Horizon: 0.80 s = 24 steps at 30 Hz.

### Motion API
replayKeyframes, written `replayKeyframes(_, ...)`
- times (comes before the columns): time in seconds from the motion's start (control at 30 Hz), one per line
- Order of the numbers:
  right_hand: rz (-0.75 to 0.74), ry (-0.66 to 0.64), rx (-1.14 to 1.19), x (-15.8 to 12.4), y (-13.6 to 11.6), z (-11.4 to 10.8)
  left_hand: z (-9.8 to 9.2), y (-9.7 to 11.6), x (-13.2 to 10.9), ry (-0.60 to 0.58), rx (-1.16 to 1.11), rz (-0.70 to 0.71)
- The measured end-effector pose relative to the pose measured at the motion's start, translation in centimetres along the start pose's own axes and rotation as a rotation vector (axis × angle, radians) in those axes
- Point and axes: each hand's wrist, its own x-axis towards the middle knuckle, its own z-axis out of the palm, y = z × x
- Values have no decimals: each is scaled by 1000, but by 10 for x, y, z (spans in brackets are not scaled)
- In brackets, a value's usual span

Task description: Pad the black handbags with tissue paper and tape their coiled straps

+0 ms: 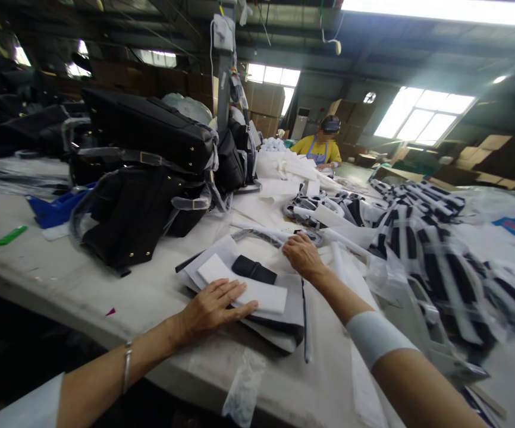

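Observation:
My left hand lies flat with fingers extended on a white foam strip. Beneath the strip is a flat black bag topped with pale sheeting, and a small black piece rests beside the strip. At the far right corner of the bag, my right hand has its fingers curled together. A plastic-wrapped handle arcs up to those fingertips. Whatever they pinch is hidden.
Finished black bags are stacked at left, near a blue piece and a green cutter. Wrapped black-and-white straps heap up at right. A person in yellow works at the far end of the table.

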Motion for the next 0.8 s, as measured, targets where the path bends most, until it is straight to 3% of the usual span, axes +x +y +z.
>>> replayKeyframes(0.17, 207, 107, 168, -11, -8, -12, 6, 4, 0, 20, 1, -24)
replayKeyframes(0.4, 293, 169, 768, -18, -34, -32, 16, 19, 11, 60, 10, -47)
replayKeyframes(0.53, 317, 176, 897, -27, -34, -37, 16, 22, 15, 52, 24, -48)
replayKeyframes(0.7, 258, 162, 843, -62, -35, -40, 18, 22, 13, 33, 21, -56)
replayKeyframes(0.8, 98, 116, 659, -92, -48, -38, 18, 24, 11, 2, 0, -72)
